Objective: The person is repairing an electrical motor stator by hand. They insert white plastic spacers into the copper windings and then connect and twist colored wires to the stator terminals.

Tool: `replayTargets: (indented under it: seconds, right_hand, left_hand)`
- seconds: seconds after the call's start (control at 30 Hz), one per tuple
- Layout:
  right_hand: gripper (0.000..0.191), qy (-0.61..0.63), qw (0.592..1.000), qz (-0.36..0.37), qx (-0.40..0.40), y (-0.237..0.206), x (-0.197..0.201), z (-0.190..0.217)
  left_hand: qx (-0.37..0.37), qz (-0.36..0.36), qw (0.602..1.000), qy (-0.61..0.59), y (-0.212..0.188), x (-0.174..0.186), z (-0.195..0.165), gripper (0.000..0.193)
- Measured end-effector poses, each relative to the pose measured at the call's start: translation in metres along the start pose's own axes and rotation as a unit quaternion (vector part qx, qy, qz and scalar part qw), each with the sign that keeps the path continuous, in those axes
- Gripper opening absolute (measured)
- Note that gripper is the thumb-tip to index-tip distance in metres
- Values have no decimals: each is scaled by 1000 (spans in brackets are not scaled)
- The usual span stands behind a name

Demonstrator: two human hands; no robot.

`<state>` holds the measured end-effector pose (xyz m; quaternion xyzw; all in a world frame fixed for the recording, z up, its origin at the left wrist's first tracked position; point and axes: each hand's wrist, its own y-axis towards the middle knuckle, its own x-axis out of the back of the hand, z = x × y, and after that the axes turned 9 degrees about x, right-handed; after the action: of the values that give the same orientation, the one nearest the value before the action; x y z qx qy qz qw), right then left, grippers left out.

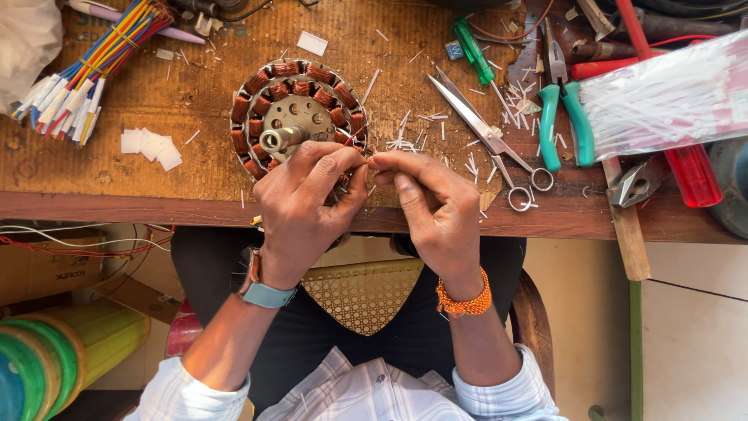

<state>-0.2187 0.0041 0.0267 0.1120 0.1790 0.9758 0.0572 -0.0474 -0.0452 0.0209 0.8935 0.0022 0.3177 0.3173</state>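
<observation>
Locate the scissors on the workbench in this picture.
In the head view, the scissors lie open on the bench, right of the motor stator, left of the teal-handled pliers.

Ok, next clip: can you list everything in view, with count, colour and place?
motor stator: one, copper-brown coils on a metal core, bench centre, partly under the hands
scissors: one, steel, right of the stator
pliers: one, teal handles, right of the scissors
green screwdriver: one, top centre
red screwdriver: one, far right
bag of white ties: one, clear, top right
wire bundle: one, multicoloured, top left
paper slips: a small white pile, left
workbench: one, brown wood
left hand: on the stator's near edge
right hand: fingertips pinched against the left hand's
</observation>
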Motion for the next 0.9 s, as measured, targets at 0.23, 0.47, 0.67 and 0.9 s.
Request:
replayTargets:
  seconds: [0.23, 0.47, 0.67, 0.9]
  right_hand:
    - [26, -31, 999, -12, 2, -1, -4, 5]
    - [25, -78, 996, -24, 29, -3, -8, 7]
    - [23, -68, 997, -29, 21, -4, -7, 6]
    - [26, 91, 992, -48, -77, 16, 0, 4]
  left_hand:
    - [9, -14, 1000, 2, -2, -4, -2, 22]
    - [17, -25, 1000, 5, -3, -6, -3, 22]
    - [22, -28, 999, 10, -4, -7, -4, 21]
    - [15, -25, 1000, -8, -1, -3, -4, 21]
